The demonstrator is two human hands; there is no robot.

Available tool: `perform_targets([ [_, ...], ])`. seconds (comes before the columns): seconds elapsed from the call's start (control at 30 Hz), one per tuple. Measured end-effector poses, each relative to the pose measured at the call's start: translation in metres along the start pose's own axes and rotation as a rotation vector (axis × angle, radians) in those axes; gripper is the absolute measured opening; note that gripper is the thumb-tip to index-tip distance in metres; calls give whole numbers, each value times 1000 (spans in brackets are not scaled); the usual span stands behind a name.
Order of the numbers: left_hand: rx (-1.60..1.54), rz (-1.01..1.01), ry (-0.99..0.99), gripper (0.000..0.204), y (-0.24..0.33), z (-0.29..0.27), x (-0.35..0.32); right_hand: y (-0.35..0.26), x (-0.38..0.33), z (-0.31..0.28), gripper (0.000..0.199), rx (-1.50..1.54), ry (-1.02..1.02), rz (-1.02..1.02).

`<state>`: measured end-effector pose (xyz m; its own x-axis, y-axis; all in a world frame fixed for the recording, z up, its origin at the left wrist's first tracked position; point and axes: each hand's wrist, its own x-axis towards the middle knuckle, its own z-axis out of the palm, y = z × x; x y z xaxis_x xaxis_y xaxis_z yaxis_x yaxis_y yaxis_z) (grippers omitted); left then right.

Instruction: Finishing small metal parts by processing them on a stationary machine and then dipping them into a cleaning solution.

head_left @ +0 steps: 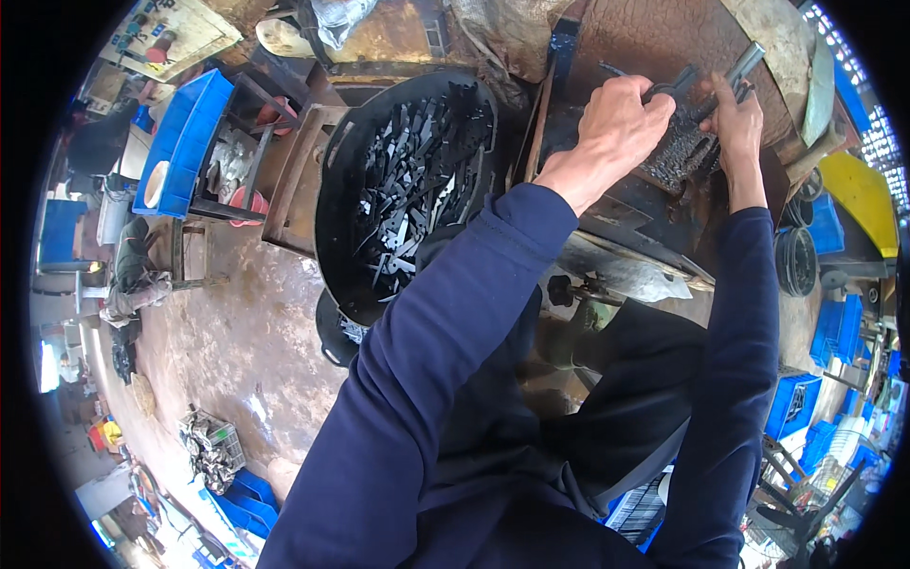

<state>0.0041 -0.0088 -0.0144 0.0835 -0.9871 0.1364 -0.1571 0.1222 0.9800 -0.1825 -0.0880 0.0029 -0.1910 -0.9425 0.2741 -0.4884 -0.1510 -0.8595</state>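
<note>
Over the dark workbench at the upper right, my left hand (616,133) is closed, its fingers pinching a dark metal piece (675,85) whose exact kind I cannot make out. Close beside it, my right hand (737,119) grips a grey metal bar (747,63) that points up and away to the right. Beneath and between both hands lies a patch of small dark bits (678,154). To the left of my left arm stands a big black tub (327,190), heaped with flat, narrow dark metal blade pieces (403,180).
A blue bin (185,142) rests on a metal frame at the left. On the floor, a crate (213,446) holds metal parts. Black buckets (796,261) and a yellow panel (858,199) stand at the right. Another person (133,270) sits at the far left.
</note>
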Motion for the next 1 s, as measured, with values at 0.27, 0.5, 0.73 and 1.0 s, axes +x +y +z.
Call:
perform_targets([
  [0.27, 140, 0, -74, 48, 6, -3, -1, 5, -1, 8, 32, 10, 73, -43],
  [0.5, 182, -1, -105, 42, 11, -7, -2, -4, -5, 6, 30, 0, 63, -26],
  [0.73, 184, 4, -94, 35, 12, -9, -4, -6, -6, 6, 29, 19, 54, 6],
  [1.0, 191, 43, -66, 33, 9, -8, -3, -4, -6, 7, 29, 43, 80, -31],
])
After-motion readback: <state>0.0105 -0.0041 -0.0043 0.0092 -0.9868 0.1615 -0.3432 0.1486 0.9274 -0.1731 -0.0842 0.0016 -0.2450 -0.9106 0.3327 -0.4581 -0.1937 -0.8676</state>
